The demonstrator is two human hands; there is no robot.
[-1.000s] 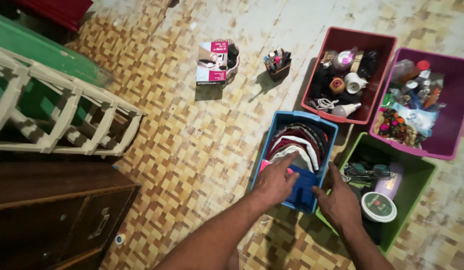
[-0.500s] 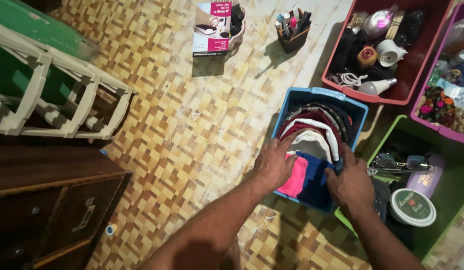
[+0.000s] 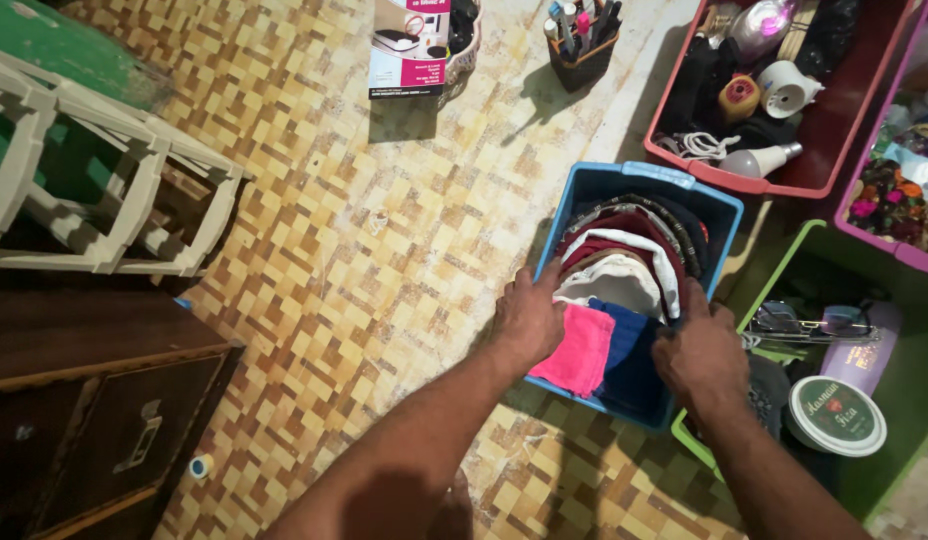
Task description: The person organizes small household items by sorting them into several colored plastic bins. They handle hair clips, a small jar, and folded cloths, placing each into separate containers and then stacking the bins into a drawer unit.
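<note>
A blue plastic bin [image 3: 624, 179] on the tiled floor holds folded clothes stood on edge: dark, maroon and white pieces at the back, a pink cloth [image 3: 582, 348] and a dark blue cloth [image 3: 629, 365] at the front. My left hand [image 3: 527, 318] rests on the bin's left edge, fingers against the pink cloth and the white piece. On the right side, my right hand [image 3: 699, 352] presses its fingers into the clothes by the dark blue cloth.
A green bin [image 3: 900, 300] with glasses and a round lidded tub sits right; red bin [image 3: 784, 186] and purple bin [image 3: 919, 258] lie behind. A pen holder [image 3: 579, 45] and a box [image 3: 409, 50] stand further back. A dark wooden cabinet [image 3: 94, 400] and a white rack [image 3: 104, 190] are left.
Both hands have moved from on top of the front clothes to the bin's two sides, uncovering the pink cloth. The view has shifted closer and downward.
</note>
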